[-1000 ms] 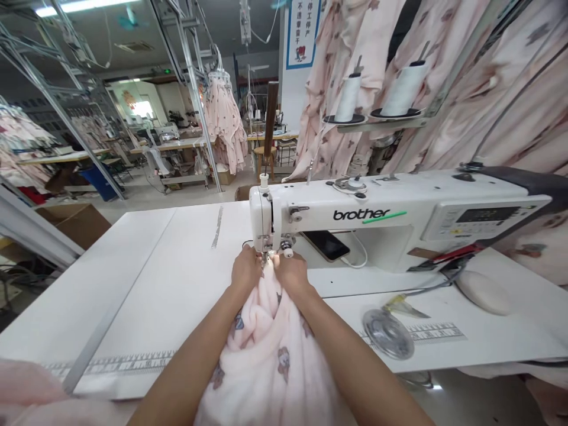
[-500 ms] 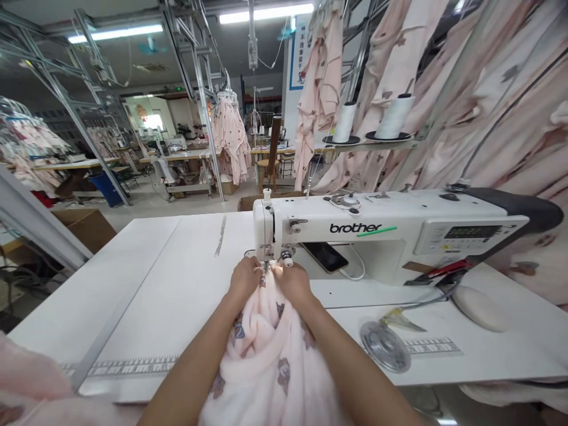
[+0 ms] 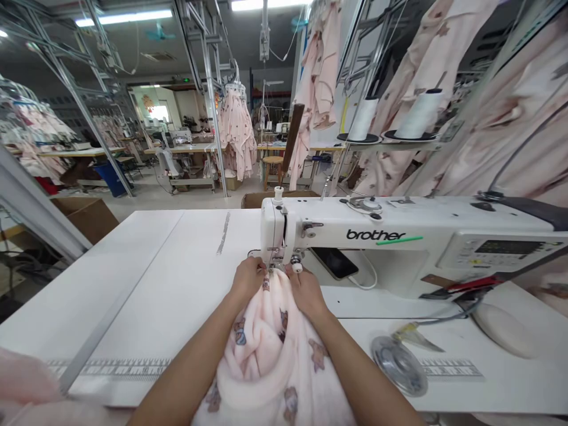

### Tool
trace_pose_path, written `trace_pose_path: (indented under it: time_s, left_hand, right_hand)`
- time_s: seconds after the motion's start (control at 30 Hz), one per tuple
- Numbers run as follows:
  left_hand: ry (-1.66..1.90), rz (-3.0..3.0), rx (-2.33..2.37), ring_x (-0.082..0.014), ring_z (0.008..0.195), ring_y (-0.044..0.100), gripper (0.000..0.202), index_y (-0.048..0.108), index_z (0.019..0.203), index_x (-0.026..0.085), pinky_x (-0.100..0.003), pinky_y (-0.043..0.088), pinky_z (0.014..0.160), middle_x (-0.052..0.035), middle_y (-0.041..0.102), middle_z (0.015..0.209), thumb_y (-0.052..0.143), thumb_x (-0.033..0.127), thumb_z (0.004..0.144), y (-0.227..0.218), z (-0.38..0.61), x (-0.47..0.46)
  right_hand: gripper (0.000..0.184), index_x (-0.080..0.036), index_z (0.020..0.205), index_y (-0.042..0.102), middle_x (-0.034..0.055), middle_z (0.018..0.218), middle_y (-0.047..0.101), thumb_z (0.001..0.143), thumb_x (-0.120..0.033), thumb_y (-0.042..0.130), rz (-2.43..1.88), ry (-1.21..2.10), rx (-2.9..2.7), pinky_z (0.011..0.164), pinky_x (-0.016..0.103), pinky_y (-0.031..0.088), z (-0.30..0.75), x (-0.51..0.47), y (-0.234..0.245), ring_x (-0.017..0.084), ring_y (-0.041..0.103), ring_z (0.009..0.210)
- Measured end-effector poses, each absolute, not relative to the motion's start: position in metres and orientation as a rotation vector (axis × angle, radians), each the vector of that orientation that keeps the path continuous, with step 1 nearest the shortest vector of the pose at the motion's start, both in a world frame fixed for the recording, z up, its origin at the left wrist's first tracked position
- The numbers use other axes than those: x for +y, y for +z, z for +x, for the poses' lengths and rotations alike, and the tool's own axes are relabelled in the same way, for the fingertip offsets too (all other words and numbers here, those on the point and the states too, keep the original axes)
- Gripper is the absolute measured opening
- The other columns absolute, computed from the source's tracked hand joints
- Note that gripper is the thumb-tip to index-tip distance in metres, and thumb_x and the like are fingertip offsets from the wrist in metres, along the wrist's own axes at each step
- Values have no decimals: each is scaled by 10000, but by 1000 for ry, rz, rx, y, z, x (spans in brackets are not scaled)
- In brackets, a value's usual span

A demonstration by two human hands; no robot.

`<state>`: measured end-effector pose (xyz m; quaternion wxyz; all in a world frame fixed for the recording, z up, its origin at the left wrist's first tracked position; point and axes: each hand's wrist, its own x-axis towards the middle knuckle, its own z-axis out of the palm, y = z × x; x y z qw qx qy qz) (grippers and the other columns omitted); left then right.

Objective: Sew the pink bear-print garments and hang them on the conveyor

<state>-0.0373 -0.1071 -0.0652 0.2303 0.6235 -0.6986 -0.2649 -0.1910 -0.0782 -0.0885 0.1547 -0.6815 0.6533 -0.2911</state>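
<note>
A fluffy pale pink fabric with small bear prints [image 3: 273, 355] is bunched between my forearms and runs up to the needle of a white Brother sewing machine [image 3: 399, 236]. My left hand [image 3: 247, 278] is closed on the fabric's left edge just in front of the presser foot. My right hand [image 3: 305, 289] grips the fabric's right side, right below the needle bar. Both sets of fingertips are tucked into the cloth.
The white sewing table [image 3: 146, 278] spreads wide to the left. A phone [image 3: 336, 262] lies under the machine arm, and a round metal lid [image 3: 398, 365] lies at the right. Two thread cones [image 3: 417, 115] stand behind. Pink garments [image 3: 479, 112] hang at right and in the background.
The camera view has tilted up and shifted. Both hands stay at the needle, and the fabric has bunched slightly closer under the presser foot.
</note>
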Motion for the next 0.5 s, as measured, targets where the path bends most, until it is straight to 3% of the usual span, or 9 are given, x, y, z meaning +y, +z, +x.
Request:
trace_pose_path:
  time_s: [0.3,0.5]
  left_hand:
    - [-771,1649,-1956,-167,777,598,127,605,714,162,-235,409,671,-31,664,799,488,113,707,-66,-34,-109]
    - [-812,1640,-1958,-170,768,603,106,603,706,152,-236,408,660,-34,665,783,499,132,697,-66,-33,-111]
  right_hand:
    - [396,-167,719,526,99,747,628,943,-308,230,-1911,-815,1878,634,275,340,-191,-77,-86,229,579,741]
    - [352,-166,785,514,96,763,631,932,-328,238,-1894,-870,1841,634,279,343,-192,-79,-89,233,579,736]
